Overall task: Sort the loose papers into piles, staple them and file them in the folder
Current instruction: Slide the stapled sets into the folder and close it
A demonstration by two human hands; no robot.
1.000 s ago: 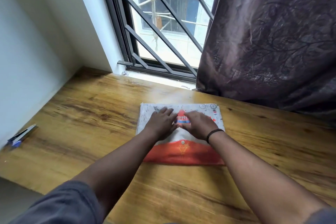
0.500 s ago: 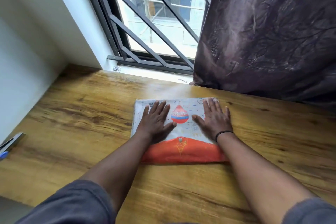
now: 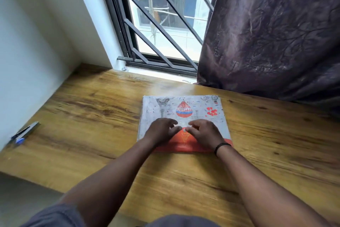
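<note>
A flat folder [image 3: 198, 110], grey with red prints and an orange flap at its near edge, lies closed on the wooden table [image 3: 92, 116]. My left hand [image 3: 161, 130] and my right hand [image 3: 204, 131] both rest on its near half, fingertips meeting at the small white snap button [image 3: 184, 130] on the flap. The fingers are bent and press down around the button. No loose papers show; whatever is inside the folder is hidden. A stapler [image 3: 25, 132] lies at the table's far left edge, well away from both hands.
A white wall borders the table on the left. A barred window [image 3: 160, 24] stands behind it, and a dark curtain [image 3: 272, 33] hangs at the back right, touching the table's rear edge. The table's near edge drops off at the lower left.
Both hands slid from lying flat and apart on the folder's upper half back toward me, and their fingertips now meet at the snap button. The camera tilted slightly.
</note>
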